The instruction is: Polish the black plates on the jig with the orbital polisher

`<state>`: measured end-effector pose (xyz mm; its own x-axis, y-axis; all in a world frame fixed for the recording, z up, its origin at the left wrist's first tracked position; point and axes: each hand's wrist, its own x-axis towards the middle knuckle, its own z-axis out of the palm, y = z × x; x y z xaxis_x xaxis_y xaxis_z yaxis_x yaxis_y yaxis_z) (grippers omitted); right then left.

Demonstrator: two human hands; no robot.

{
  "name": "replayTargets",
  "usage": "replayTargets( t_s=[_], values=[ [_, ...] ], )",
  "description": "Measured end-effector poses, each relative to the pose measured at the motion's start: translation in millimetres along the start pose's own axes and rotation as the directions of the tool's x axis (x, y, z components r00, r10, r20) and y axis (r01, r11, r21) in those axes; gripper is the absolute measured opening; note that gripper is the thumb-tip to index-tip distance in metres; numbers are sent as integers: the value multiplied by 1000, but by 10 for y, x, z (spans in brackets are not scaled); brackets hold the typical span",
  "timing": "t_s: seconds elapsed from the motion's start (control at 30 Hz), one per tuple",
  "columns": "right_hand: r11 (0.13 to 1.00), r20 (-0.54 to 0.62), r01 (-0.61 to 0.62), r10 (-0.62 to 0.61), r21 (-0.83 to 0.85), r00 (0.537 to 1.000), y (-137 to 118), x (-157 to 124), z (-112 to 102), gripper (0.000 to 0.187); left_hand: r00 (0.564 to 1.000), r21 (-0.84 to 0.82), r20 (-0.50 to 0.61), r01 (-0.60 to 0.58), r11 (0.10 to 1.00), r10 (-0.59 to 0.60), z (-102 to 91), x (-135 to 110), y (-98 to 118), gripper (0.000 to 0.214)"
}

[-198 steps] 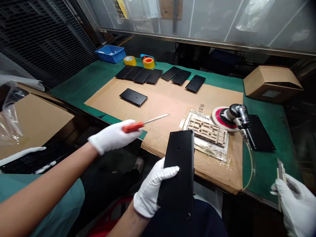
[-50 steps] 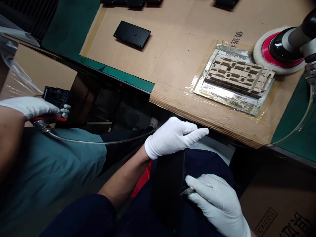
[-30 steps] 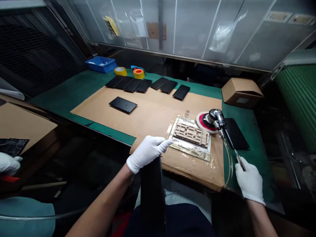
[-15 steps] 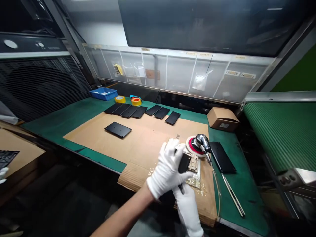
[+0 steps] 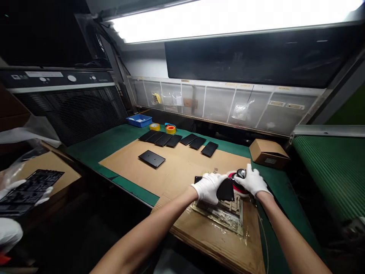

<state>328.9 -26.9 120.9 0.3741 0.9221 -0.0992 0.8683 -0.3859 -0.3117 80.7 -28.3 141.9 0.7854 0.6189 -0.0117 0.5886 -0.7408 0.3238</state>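
My left hand (image 5: 209,187), in a white glove, holds a flat black panel (image 5: 226,190) with its fingers and thumb closed around it. The panel lies over a pale fixture block (image 5: 234,205) with raised pads, set on a taped board (image 5: 225,221). To the right, my gloved right hand (image 5: 253,181) has its fingers around a round air polisher (image 5: 242,173). A red band and pale pad show under the polisher, which rests on the cardboard; part of its body is hidden by my hand.
Several black panels (image 5: 174,141) lie along the back of the cardboard sheet (image 5: 176,163), and a single panel (image 5: 152,158) sits nearer. Tape rolls (image 5: 154,127), a blue tray (image 5: 139,121) and a carton (image 5: 269,153) stand behind. At left, another person's gloved hands (image 5: 44,196) hold a black part (image 5: 31,190).
My right hand has moved from below the fixture up to the polisher and grips it. My left hand has lowered the panel onto the fixture. The view has tilted up and left.
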Motion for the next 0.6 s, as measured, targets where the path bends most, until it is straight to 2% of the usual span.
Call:
replayTargets(
  t_s=[0.07,0.13,0.23,0.33,0.43,0.53,0.6],
  values=[
    [1000,115,-26,26,-6,993,-73,190,64,86,981,53,144,-140,989,131,171,196,-17,100],
    [998,108,-55,53,12,993,-141,267,126,73,950,67,223,-239,969,219,336,357,-19,106],
    [997,60,-55,52,47,997,-153,304,126,59,930,56,257,-286,957,263,471,529,-18,114],
    [996,33,-10,7,90,999,-5,326,-17,47,923,38,280,-286,958,264,498,612,-23,109],
    [992,-62,6,2,129,998,235,302,-237,55,930,45,266,-274,961,253,552,585,-32,97],
    [943,-174,54,4,329,985,418,183,-417,70,938,51,168,-315,948,303,673,494,-35,89],
    [890,-188,88,-3,448,982,444,59,-476,72,930,63,93,-363,930,356,738,460,-41,84]
  ],
)
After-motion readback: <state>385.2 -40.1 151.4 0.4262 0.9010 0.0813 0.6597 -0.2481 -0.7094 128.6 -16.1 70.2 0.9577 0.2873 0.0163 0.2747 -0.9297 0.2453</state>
